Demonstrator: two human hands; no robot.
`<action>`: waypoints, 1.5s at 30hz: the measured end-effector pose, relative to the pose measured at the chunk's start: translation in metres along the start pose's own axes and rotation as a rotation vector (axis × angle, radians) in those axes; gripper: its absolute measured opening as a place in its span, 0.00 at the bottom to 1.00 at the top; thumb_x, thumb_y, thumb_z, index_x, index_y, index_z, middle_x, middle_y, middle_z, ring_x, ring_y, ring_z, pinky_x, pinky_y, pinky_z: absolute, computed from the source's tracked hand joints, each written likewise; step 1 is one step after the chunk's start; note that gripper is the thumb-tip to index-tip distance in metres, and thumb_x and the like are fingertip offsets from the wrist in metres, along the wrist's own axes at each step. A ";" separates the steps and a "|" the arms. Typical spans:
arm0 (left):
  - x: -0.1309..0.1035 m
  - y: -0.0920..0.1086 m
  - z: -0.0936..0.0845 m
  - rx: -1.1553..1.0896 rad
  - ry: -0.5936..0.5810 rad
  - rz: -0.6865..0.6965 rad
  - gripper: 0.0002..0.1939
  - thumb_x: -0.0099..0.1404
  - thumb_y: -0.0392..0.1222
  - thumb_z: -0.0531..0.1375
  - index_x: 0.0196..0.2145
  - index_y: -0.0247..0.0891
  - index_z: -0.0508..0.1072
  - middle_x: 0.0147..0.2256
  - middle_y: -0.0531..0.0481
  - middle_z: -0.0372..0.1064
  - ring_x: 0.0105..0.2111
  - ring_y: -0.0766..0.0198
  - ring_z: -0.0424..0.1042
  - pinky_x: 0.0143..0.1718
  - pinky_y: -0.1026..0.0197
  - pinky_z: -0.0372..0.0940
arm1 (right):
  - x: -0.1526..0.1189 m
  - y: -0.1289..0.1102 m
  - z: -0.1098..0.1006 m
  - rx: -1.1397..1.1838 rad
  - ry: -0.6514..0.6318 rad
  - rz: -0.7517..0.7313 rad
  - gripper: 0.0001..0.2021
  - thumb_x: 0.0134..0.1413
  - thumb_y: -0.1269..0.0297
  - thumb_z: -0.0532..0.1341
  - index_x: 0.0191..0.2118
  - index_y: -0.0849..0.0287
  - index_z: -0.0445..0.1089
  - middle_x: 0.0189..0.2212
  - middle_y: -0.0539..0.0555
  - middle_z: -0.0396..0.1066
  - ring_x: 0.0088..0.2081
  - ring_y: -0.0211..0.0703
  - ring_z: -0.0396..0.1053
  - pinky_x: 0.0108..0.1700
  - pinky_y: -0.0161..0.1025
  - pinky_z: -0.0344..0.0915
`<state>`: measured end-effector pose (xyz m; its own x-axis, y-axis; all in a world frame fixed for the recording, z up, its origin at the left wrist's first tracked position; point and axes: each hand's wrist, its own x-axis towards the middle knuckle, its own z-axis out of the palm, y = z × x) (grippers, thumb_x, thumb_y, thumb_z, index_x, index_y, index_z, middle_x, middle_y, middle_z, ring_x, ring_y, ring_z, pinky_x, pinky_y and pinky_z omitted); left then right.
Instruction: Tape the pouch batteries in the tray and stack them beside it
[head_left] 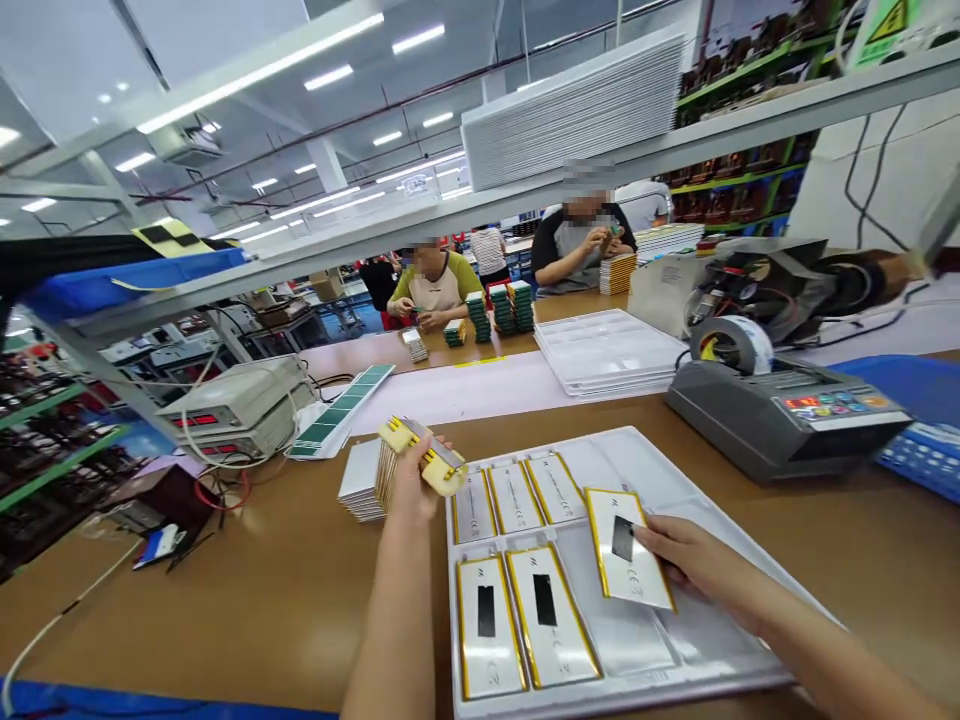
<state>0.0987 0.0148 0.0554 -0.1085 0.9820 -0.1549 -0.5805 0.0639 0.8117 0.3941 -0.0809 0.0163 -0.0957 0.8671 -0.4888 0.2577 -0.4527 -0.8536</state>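
Observation:
My right hand (686, 550) pinches a flat white pouch battery (619, 580) with yellow edges and a black patch, tilted above the white plastic tray (652, 450). Two similar batteries with black patches, one of them this battery (545, 600), lie in the tray's near row. Three more, without visible patches, fill part of the far row, among them a middle battery (516, 500). Raised beyond the tray's left corner, my left hand (420, 470) grips a cream block with yellow and grey strips (427, 455). Its exact kind is unclear.
Left of the tray stands a stack of white flat pieces (364, 480). A grey tape dispenser (780, 410) is at the right, and stacked white trays (611, 350) lie beyond. Instruments with red displays (236, 400) sit at left. Two people work across the bench.

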 end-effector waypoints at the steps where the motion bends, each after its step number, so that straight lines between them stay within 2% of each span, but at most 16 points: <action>1: -0.001 0.017 -0.003 0.121 0.045 0.045 0.15 0.47 0.39 0.62 0.35 0.40 0.66 0.27 0.53 0.68 0.29 0.62 0.71 0.34 0.57 0.65 | 0.001 0.002 -0.001 0.021 -0.009 -0.004 0.20 0.37 0.44 0.56 0.23 0.58 0.56 0.16 0.44 0.51 0.18 0.31 0.47 0.20 0.32 0.44; 4: 0.006 0.067 -0.019 0.638 0.252 0.162 0.31 0.38 0.36 0.67 0.42 0.42 0.66 0.31 0.52 0.69 0.29 0.61 0.69 0.34 0.57 0.63 | 0.004 0.009 -0.001 0.026 -0.072 -0.058 0.19 0.39 0.44 0.55 0.23 0.58 0.57 0.17 0.44 0.53 0.19 0.32 0.48 0.21 0.33 0.46; 6: 0.017 0.093 -0.030 1.078 0.428 0.190 0.36 0.32 0.39 0.69 0.43 0.41 0.66 0.35 0.47 0.70 0.36 0.53 0.68 0.37 0.54 0.60 | 0.007 0.016 -0.001 -0.022 -0.066 -0.113 0.19 0.42 0.45 0.54 0.23 0.58 0.58 0.18 0.46 0.55 0.20 0.33 0.51 0.22 0.33 0.49; 8: 0.028 0.107 -0.038 1.490 0.533 0.096 0.37 0.30 0.43 0.69 0.43 0.40 0.67 0.38 0.42 0.70 0.41 0.46 0.66 0.40 0.51 0.58 | 0.010 0.022 -0.001 -0.076 -0.038 -0.154 0.18 0.45 0.46 0.52 0.24 0.58 0.59 0.20 0.48 0.59 0.22 0.36 0.55 0.24 0.34 0.52; 10: 0.039 0.110 -0.042 1.706 0.560 -0.011 0.33 0.30 0.45 0.68 0.39 0.40 0.69 0.39 0.39 0.70 0.42 0.42 0.66 0.40 0.49 0.57 | 0.014 0.027 -0.001 -0.099 -0.033 -0.177 0.18 0.47 0.46 0.51 0.25 0.58 0.59 0.23 0.49 0.62 0.26 0.39 0.59 0.27 0.35 0.55; 14: 0.053 0.101 -0.048 1.753 0.560 -0.107 0.23 0.27 0.44 0.68 0.27 0.40 0.68 0.34 0.39 0.71 0.39 0.41 0.67 0.37 0.48 0.58 | 0.017 0.031 -0.002 -0.097 -0.045 -0.185 0.18 0.49 0.47 0.49 0.26 0.58 0.60 0.25 0.51 0.64 0.28 0.41 0.61 0.29 0.36 0.57; 19: 0.064 0.095 -0.052 1.722 0.580 -0.168 0.20 0.29 0.42 0.67 0.23 0.40 0.66 0.35 0.38 0.71 0.39 0.38 0.67 0.36 0.46 0.58 | 0.015 0.031 -0.002 -0.074 -0.049 -0.198 0.17 0.49 0.48 0.49 0.25 0.58 0.60 0.24 0.50 0.64 0.27 0.40 0.61 0.28 0.35 0.56; 23: 0.065 0.099 -0.046 1.693 0.605 -0.213 0.18 0.28 0.42 0.68 0.17 0.39 0.64 0.31 0.37 0.72 0.39 0.38 0.67 0.36 0.45 0.58 | 0.016 0.033 -0.002 -0.093 -0.045 -0.198 0.17 0.49 0.47 0.49 0.25 0.57 0.59 0.24 0.50 0.64 0.27 0.41 0.61 0.29 0.36 0.57; 28: 0.048 0.106 -0.028 1.656 0.686 -0.038 0.19 0.27 0.35 0.68 0.22 0.39 0.68 0.34 0.37 0.71 0.46 0.34 0.61 0.41 0.42 0.54 | 0.015 0.031 -0.002 -0.105 -0.034 -0.196 0.18 0.47 0.46 0.49 0.23 0.57 0.58 0.22 0.50 0.62 0.25 0.40 0.59 0.26 0.36 0.56; 31: 0.028 0.093 -0.019 1.468 0.612 0.164 0.25 0.33 0.41 0.68 0.34 0.43 0.69 0.33 0.43 0.70 0.44 0.43 0.64 0.42 0.47 0.56 | 0.013 0.027 -0.003 -0.026 -0.082 -0.133 0.17 0.43 0.46 0.52 0.24 0.57 0.60 0.20 0.49 0.60 0.22 0.37 0.56 0.23 0.34 0.53; 32: 0.021 0.082 -0.017 1.269 0.513 0.240 0.27 0.36 0.42 0.67 0.38 0.43 0.68 0.31 0.46 0.70 0.41 0.47 0.66 0.41 0.50 0.57 | 0.013 0.025 -0.003 0.000 -0.103 -0.101 0.18 0.41 0.46 0.54 0.24 0.57 0.61 0.19 0.48 0.59 0.21 0.35 0.54 0.22 0.34 0.51; 33: 0.016 0.067 -0.015 0.992 0.353 0.216 0.28 0.38 0.42 0.66 0.40 0.43 0.66 0.28 0.48 0.69 0.36 0.51 0.68 0.39 0.52 0.59 | 0.013 0.021 -0.003 0.018 -0.122 -0.073 0.18 0.39 0.46 0.55 0.24 0.58 0.61 0.18 0.47 0.58 0.19 0.34 0.52 0.21 0.33 0.49; 36: 0.006 0.012 -0.011 0.283 -0.144 -0.148 0.19 0.48 0.45 0.60 0.39 0.38 0.67 0.27 0.49 0.68 0.30 0.58 0.70 0.37 0.53 0.62 | 0.016 0.001 -0.002 0.025 -0.127 -0.069 0.17 0.36 0.48 0.58 0.21 0.58 0.59 0.15 0.44 0.53 0.17 0.31 0.48 0.19 0.33 0.46; 38: 0.004 -0.022 -0.009 0.003 -0.321 -0.285 0.19 0.51 0.47 0.57 0.39 0.34 0.67 0.29 0.45 0.69 0.31 0.56 0.71 0.37 0.52 0.62 | 0.024 -0.022 0.003 -0.010 -0.086 -0.126 0.16 0.39 0.50 0.57 0.20 0.58 0.57 0.14 0.44 0.52 0.17 0.31 0.49 0.20 0.32 0.46; 41: 0.007 -0.052 -0.006 -0.229 -0.430 -0.365 0.25 0.54 0.54 0.53 0.43 0.31 0.66 0.34 0.40 0.70 0.37 0.52 0.70 0.39 0.50 0.62 | 0.048 -0.062 0.020 -0.121 -0.037 -0.280 0.10 0.46 0.58 0.53 0.23 0.59 0.60 0.16 0.46 0.57 0.18 0.32 0.53 0.21 0.32 0.50; 45: 0.012 -0.060 -0.009 -0.335 -0.388 -0.384 0.26 0.57 0.57 0.50 0.45 0.35 0.66 0.39 0.41 0.71 0.42 0.52 0.69 0.43 0.50 0.61 | 0.095 -0.100 0.062 -0.320 0.014 -0.381 0.09 0.51 0.66 0.50 0.29 0.63 0.65 0.23 0.51 0.66 0.22 0.33 0.59 0.23 0.31 0.54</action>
<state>0.1251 0.0209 0.0000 0.4208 0.8973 -0.1331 -0.7477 0.4262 0.5093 0.2999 0.0340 0.0443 -0.2278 0.9623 -0.1484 0.4894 -0.0186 -0.8719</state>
